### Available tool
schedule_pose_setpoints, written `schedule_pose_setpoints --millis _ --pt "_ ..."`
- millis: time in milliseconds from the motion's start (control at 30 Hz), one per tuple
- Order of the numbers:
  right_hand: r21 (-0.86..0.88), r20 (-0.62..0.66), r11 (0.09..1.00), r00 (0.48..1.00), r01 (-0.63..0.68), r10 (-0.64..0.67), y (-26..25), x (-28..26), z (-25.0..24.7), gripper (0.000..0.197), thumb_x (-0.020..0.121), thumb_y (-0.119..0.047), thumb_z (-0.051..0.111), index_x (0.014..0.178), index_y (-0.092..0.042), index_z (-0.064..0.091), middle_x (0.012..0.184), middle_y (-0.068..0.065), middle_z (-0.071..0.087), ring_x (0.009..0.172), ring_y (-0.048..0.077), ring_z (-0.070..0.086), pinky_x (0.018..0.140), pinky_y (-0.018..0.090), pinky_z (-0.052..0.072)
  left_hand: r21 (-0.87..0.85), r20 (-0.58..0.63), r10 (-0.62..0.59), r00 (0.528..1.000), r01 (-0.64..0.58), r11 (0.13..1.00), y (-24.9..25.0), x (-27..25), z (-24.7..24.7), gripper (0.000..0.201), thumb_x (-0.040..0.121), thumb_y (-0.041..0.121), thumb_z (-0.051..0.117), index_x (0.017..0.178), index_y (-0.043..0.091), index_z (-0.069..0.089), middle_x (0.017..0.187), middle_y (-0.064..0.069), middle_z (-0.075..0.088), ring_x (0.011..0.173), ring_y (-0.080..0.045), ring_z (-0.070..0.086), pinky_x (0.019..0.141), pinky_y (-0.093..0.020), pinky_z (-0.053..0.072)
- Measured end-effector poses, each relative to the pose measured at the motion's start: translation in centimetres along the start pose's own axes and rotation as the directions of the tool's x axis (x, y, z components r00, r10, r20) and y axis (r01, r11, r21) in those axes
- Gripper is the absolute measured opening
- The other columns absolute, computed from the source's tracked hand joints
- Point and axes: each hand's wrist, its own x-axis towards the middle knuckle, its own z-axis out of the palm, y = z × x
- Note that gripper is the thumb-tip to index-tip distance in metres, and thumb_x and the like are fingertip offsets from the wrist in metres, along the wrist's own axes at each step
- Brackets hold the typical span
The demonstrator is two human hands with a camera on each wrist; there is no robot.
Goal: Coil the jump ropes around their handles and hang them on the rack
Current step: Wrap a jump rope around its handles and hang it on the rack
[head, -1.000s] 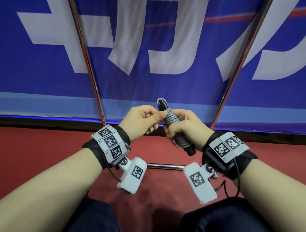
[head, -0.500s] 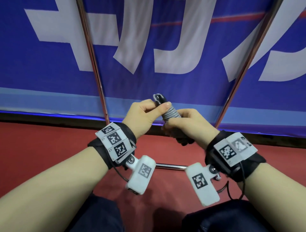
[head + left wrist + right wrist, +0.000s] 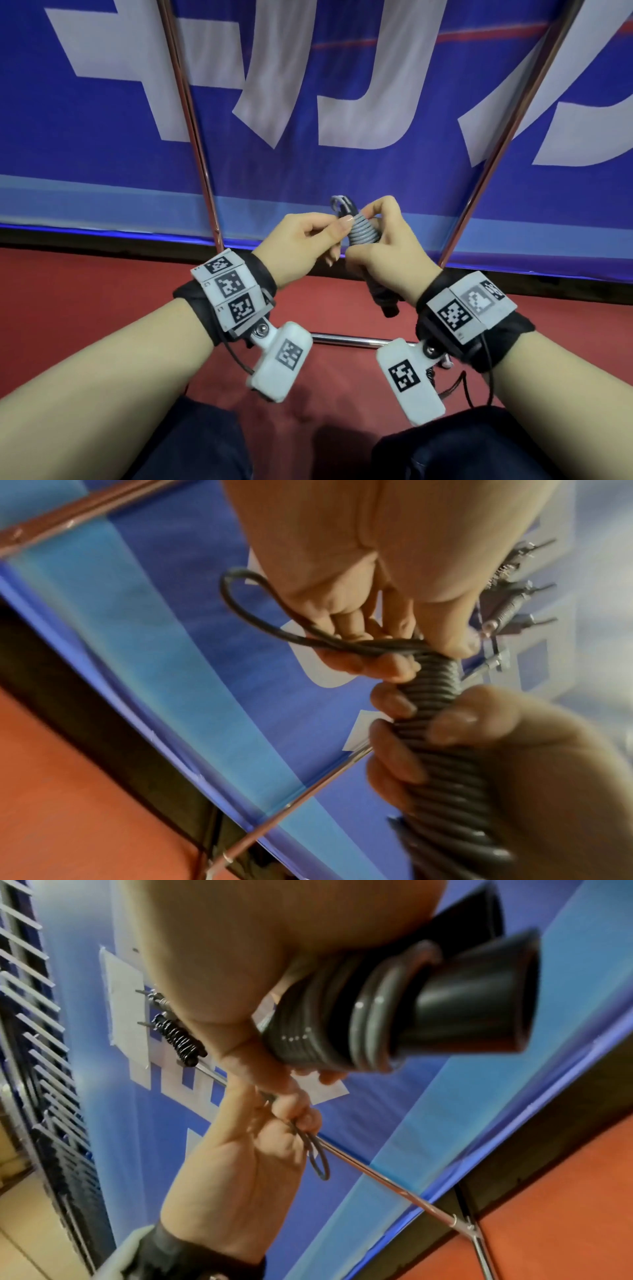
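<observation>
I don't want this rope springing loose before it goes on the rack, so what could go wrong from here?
The left hand only pinches the small end loop; if it slips, the grey coils could unwind.

The right hand grips both handles together, so a looser grip may let the turns slide off the ends.

The rack poles stand close, and the loop could snag on them.
</observation>
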Motion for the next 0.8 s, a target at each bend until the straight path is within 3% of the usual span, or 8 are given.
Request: schedule_pose_setpoints --millis 100,200,300,367,500,600,700,800 --pt "0.187 0.112 0.979 0.992 -0.078 0.057 0.2 -0.1 -0.7 0.049 0.061 0.017 0.052 0.094 -0.014 0.034 0.061 0.012 0.047 0.046 0.02 0.038 0.045 0.027 0.035 0.085 0.061 0.01 0.998 -0.016 0.996 0.1 -0.1 -0.8 0.041 0.093 0.028 0.055 0.072 -0.006 0.061 0.054 -0.002 0.054 0.047 -0.002 0.046 0.053 -0.009 0.035" --pt "0.327 0.237 0.931 0.968 -0.163 0.087 0.2 -0.1 -0.9 0.052 0.049 0.013 0.048 0.091 -0.015 0.035 0.059 0.015 0.047 0.043 0.021 0.041 0.044 0.025 0.037 0.148 0.03 0.01 1.0 -0.014 0.989 0.2 0.2 -1.0 0.035 0.081 0.042 0.062 0.066 0.01 0.06 0.05 0.001 0.054 0.044 -0.006 0.044 0.049 -0.013 0.035" --pt "0.469 0.395 0.837 0.915 -0.281 0.086 0.2 0.0 -1.0 0.059 0.042 0.009 0.046 0.098 -0.008 0.039 0.063 0.015 0.046 0.038 0.022 0.044 0.042 0.024 0.038 -0.02 -0.002 -0.039 0.999 0.039 0.999 0.3 0.6 -0.6 0.035 0.075 0.043 0.072 0.084 0.014 0.054 0.06 -0.006 0.059 0.041 -0.012 0.045 0.044 -0.017 0.036" --pt "0.551 0.511 0.763 0.859 -0.338 0.011 0.2 0.1 -1.1 0.071 0.037 0.004 0.055 0.107 0.001 0.044 0.065 0.014 0.045 0.036 0.023 0.045 0.04 0.024 0.039 -0.107 0.028 -0.022 0.999 0.025 0.994 0.7 0.5 -0.4 0.032 0.077 0.037 0.069 0.091 0.013 0.054 0.063 -0.007 0.057 0.041 -0.009 0.045 0.043 -0.015 0.037" --pt "0.642 0.672 0.606 0.725 -0.47 -0.151 -0.2 -0.1 -1.3 0.048 0.037 -0.006 0.067 0.084 -0.005 0.059 0.061 0.012 0.047 0.037 0.021 0.046 0.04 0.022 0.041 -0.078 0.094 0.078 0.993 -0.071 0.994 0.8 0.5 -0.7 0.026 0.08 0.039 0.068 0.095 0.017 0.065 0.085 -0.02 0.062 0.071 -0.013 0.055 0.067 -0.026 0.047" --pt "0.662 0.705 0.551 0.672 -0.508 -0.227 -0.1 0.0 -1.7 0.036 0.045 -0.005 0.063 0.081 -0.003 0.061 0.063 0.015 0.052 0.04 0.021 0.05 0.042 0.023 0.044 -0.144 0.151 0.075 0.986 -0.053 0.988 0.8 0.4 -0.9 0.019 0.086 0.027 0.061 0.098 0.013 0.063 0.076 -0.002 0.065 0.07 -0.009 0.057 0.071 -0.019 0.046" --pt "0.67 0.652 0.59 0.737 -0.451 -0.176 -0.1 0.0 -1.6 0.033 0.048 -0.006 0.055 0.08 0.003 0.056 0.067 0.02 0.057 0.041 0.025 0.052 0.041 0.023 0.043 -0.237 0.197 0.081 0.977 -0.033 0.971 0.6 0.3 -0.9 0.02 0.09 0.02 0.056 0.102 0.004 0.059 0.063 0.004 0.064 0.058 -0.007 0.06 0.065 -0.016 0.046" --pt "0.509 0.495 0.781 0.866 -0.361 0.077 0.0 0.5 -1.0 0.038 0.049 -0.006 0.048 0.085 0.002 0.056 0.071 0.022 0.057 0.052 0.031 0.054 0.049 0.03 0.044 -0.091 0.07 0.052 0.996 -0.046 0.995 0.2 0.3 -0.9 0.013 0.093 0.017 0.055 0.097 0.006 0.062 0.061 0.01 0.061 0.055 -0.003 0.052 0.062 -0.013 0.043"
